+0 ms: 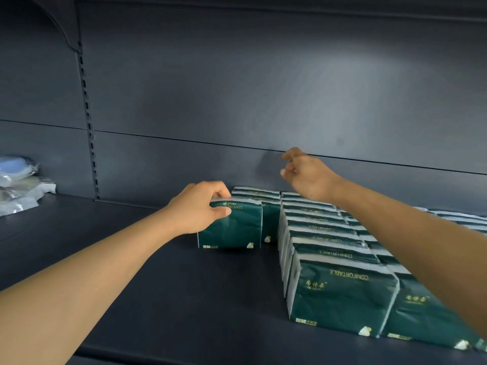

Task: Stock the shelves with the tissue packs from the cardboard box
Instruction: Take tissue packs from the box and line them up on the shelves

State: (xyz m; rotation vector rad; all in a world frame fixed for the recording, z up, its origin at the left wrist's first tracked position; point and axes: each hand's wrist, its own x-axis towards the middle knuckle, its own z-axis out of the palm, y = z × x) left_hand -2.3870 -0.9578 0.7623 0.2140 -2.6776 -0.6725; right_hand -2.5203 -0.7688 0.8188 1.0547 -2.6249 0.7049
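The left hand (200, 206) pinches the dark green plastic-wrapped tissue pack (232, 227); seat it flush against the rear packs (266, 204). The right hand (305, 175) hovers loosely curled, holding nothing.

A dark green tissue pack (232, 227) with white ends and gold "COMFORTABLE" lettering stands upright on the dark grey shelf (158, 285), at the front of a short row at the back. Just to its right, a long row of matching packs (324, 248) runs toward the front edge, its frontmost pack (342, 296) upright, with more packs beside them.
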